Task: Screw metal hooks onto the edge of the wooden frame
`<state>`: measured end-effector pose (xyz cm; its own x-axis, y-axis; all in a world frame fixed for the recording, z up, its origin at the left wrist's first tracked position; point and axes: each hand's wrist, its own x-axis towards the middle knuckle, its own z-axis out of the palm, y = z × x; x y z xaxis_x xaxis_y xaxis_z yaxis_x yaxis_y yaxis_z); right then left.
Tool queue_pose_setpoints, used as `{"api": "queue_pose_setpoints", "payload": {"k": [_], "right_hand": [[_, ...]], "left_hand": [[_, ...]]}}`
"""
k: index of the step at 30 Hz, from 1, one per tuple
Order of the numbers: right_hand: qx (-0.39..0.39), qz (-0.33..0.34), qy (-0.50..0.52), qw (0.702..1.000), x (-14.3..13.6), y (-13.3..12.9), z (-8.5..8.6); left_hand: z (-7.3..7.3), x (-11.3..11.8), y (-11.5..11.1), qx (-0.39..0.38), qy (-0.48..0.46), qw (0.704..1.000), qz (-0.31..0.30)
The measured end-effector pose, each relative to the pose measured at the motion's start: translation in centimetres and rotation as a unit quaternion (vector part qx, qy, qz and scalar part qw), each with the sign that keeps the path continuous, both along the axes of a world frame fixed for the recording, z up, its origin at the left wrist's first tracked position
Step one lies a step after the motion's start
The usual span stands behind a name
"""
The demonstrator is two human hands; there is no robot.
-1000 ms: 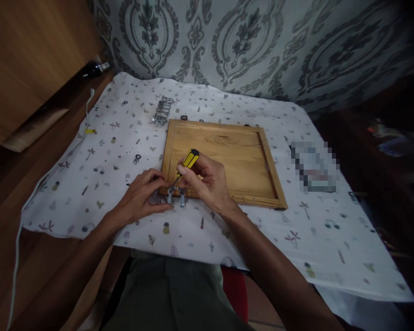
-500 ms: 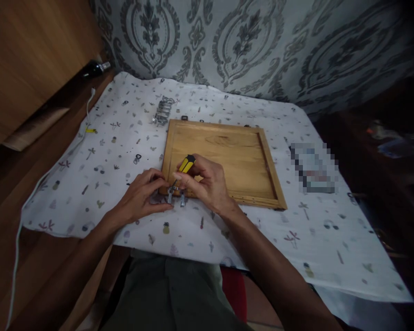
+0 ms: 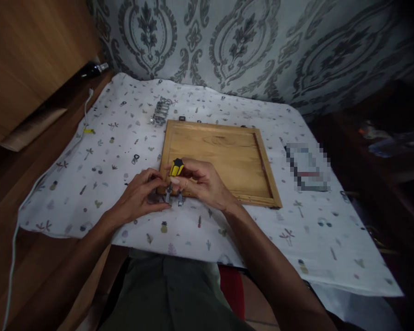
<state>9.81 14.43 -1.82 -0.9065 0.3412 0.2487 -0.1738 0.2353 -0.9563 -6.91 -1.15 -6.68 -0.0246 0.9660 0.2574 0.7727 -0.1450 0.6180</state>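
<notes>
My right hand [image 3: 205, 181] is closed around a yellow-and-black screwdriver [image 3: 176, 168], handle up and shaft pointing down at a metal cabinet hinge [image 3: 168, 193]. The hinge sits at the near left corner of a framed wooden cabinet door [image 3: 221, 149], which lies flat. My left hand [image 3: 138, 195] pinches around that hinge, index finger on the door side and thumb on the near side. The hinge's second metal arm [image 3: 180, 199] sticks out toward me, beside the first. The screwdriver's tip and any screw under it are too small to make out.
Several more metal hinges [image 3: 161, 111] lie in a row behind the door's left corner. A pixelated flat object [image 3: 307, 168] lies to the right on the patterned tablecloth [image 3: 255, 239]. A white cable [image 3: 15, 243] hangs along the left edge. A patterned wall stands behind.
The screwdriver's handle has swung left and stands more upright, with my right hand shifted slightly left. My left hand stays at the hinge. The whole view has shifted a little.
</notes>
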Motion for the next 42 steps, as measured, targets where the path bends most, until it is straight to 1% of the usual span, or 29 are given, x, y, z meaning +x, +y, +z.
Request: {"api": "queue_pose_setpoints", "payload": {"k": [4, 7, 11, 14, 18, 20, 25, 27, 32, 37, 42], "right_hand": [[-0.017, -0.047, -0.003, 0.999, -0.3, -0.4, -0.6], [0.013, -0.086, 0.002, 0.996, -0.4, -0.7, -0.9], [0.042, -0.100, -0.003, 0.994, -0.4, -0.8, -1.0], [0.045, -0.128, 0.026, 0.990, -0.3, -0.9, -1.0], [0.013, -0.181, 0.083, 0.980, -0.2, -0.7, -0.7], [0.019, -0.181, 0.087, 0.979, -0.1, -0.6, -0.6], [0.087, -0.157, 0.052, 0.982, -0.2, -0.3, -0.9], [0.102, -0.153, 0.039, 0.982, -0.2, -0.4, -1.0], [0.103, -0.152, 0.026, 0.983, -0.3, -0.4, -1.1], [0.118, -0.149, 0.034, 0.981, -0.4, -0.4, -1.3], [0.133, -0.136, 0.033, 0.981, -0.3, -0.6, -1.1]], "left_hand": [[-0.2, -0.1, 0.0, 0.006, 0.001, 1.000, 0.000], [-0.1, -0.1, 0.0, -0.001, 0.000, 1.000, -0.002], [0.1, 0.0, 0.0, -0.007, -0.007, 1.000, 0.003], [0.1, 0.1, 0.0, -0.008, -0.010, 1.000, 0.006], [-0.1, 0.1, 0.0, 0.002, -0.011, 1.000, 0.010], [-0.1, 0.1, -0.1, 0.007, -0.011, 1.000, 0.007], [0.0, 0.0, 0.0, 0.001, -0.009, 1.000, -0.001], [0.0, 0.0, 0.0, 0.002, -0.011, 1.000, -0.003], [-0.1, 0.1, -0.1, -0.004, -0.012, 1.000, 0.000], [0.1, 0.0, -0.1, -0.013, -0.010, 1.000, 0.002], [0.3, 0.0, -0.1, -0.021, -0.005, 1.000, 0.001]]}}
